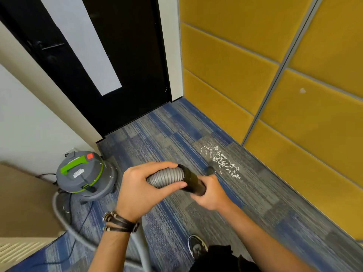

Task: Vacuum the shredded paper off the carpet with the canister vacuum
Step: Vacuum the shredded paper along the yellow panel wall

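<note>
The grey ribbed hose is held by the left hand, with fingers and thumb curled round it just where it joins the black wand. The wand is gripped further along by the right hand, whose fingers are wrapped closely about the tube. Neither of the hands is left open at all.

The hose is judged soft and springy, so little steering can be expected from it. The stiff, light wand is the better place to hold, and it is there that the aim is set.

The canister vacuum stands on the carpet, and both hands are held to the right of it. The shredded paper lies well to the right of the canister, scattered in a loose strip close to the yellow wall panels. It lies just beyond the right hand, near the wand's far end. That end is blurred, and whether it touches the carpet cannot be told; it appears to sit at the near edge of the strip. The scraps are light and may be scattered by a careless sweep.

A few stray scraps are seen on and around the canister itself.
</note>
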Demonstrator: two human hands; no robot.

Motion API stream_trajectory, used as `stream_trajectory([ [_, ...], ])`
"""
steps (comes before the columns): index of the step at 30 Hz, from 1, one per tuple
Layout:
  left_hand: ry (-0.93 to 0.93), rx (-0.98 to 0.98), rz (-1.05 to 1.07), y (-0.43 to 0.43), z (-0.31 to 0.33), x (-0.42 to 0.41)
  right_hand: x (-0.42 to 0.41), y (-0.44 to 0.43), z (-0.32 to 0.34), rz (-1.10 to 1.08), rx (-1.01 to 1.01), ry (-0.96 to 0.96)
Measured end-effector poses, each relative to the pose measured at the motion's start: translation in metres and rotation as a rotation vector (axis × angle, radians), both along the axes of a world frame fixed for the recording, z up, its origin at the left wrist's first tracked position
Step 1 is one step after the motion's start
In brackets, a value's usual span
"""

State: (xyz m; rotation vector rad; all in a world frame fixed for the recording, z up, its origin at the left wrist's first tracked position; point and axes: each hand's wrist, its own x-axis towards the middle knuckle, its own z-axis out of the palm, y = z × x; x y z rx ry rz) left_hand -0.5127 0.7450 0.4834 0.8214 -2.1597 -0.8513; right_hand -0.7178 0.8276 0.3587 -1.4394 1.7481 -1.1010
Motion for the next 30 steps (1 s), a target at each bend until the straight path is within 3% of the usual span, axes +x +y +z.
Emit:
stream_trajectory([
  [10, -0.021, -0.015, 0.063, 0.027, 0.001, 0.039, 0.042, 0.023, -0.002, -0.06, 0.064, 0.045],
  [30, 0.059, -0.065, -0.02, 0.071, 0.042, 0.108, 0.127, 0.092, 0.022, -0.152, -0.065, 0.02],
])
